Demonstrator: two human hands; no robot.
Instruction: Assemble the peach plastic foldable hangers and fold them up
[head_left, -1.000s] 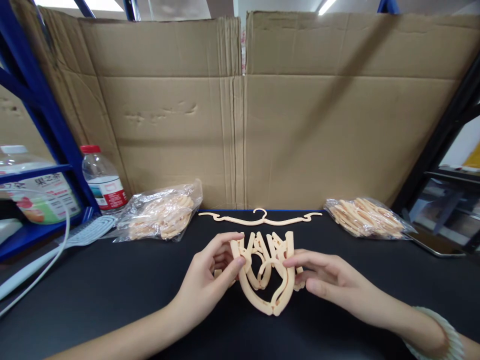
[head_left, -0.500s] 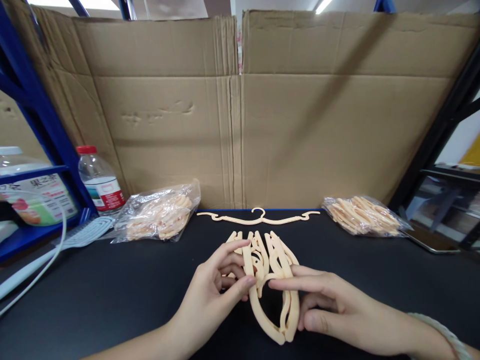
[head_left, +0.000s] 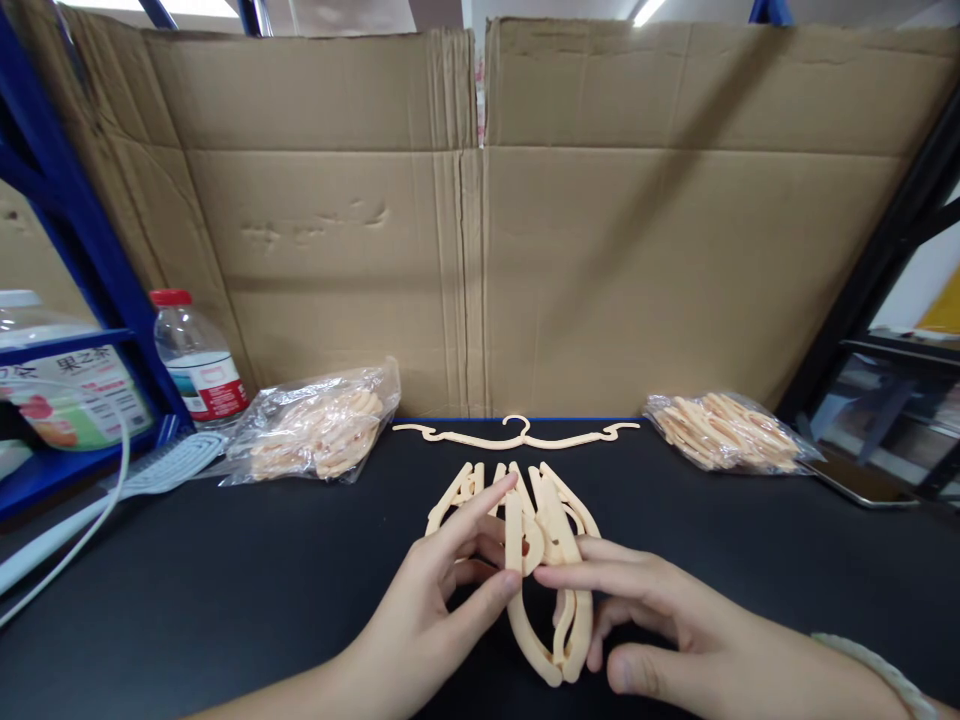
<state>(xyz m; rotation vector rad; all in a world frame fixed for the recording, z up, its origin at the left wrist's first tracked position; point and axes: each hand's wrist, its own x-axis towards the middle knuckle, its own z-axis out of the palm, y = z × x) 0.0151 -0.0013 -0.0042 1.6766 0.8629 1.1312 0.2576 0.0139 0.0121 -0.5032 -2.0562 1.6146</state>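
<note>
A cream folding clothes hanger (head_left: pixel 535 655), largely folded, stands between my two hands just above the dark table. My left hand (head_left: pixel 442 590) pinches its left arm between thumb and fingers. On the other side, my right hand (head_left: pixel 660 610) grips the right arm, with the index finger across the front near the curved hook (head_left: pixel 534 550) and other fingers behind. Several more folded hangers (head_left: pixel 448 492) lie just beyond, partly covered by my fingers and the held one. Farther back, one opened hanger (head_left: pixel 480 441) lies spread wide with its hook pointing away.
Clear bags of hangers lie at the left (head_left: pixel 315 430) and right (head_left: pixel 727 432). A red-capped bottle (head_left: pixel 199 360), a pale hairbrush (head_left: pixel 176 460) and a white cable (head_left: pixel 120 490) are at left. Cardboard (head_left: pixel 337 230) walls the back; a dark flat object (head_left: pixel 862 482) lies far right.
My left hand has shifted slightly right, bringing the hanger's left arm closer to the right arm. The gap around the hook has narrowed. My right hand has barely moved.
</note>
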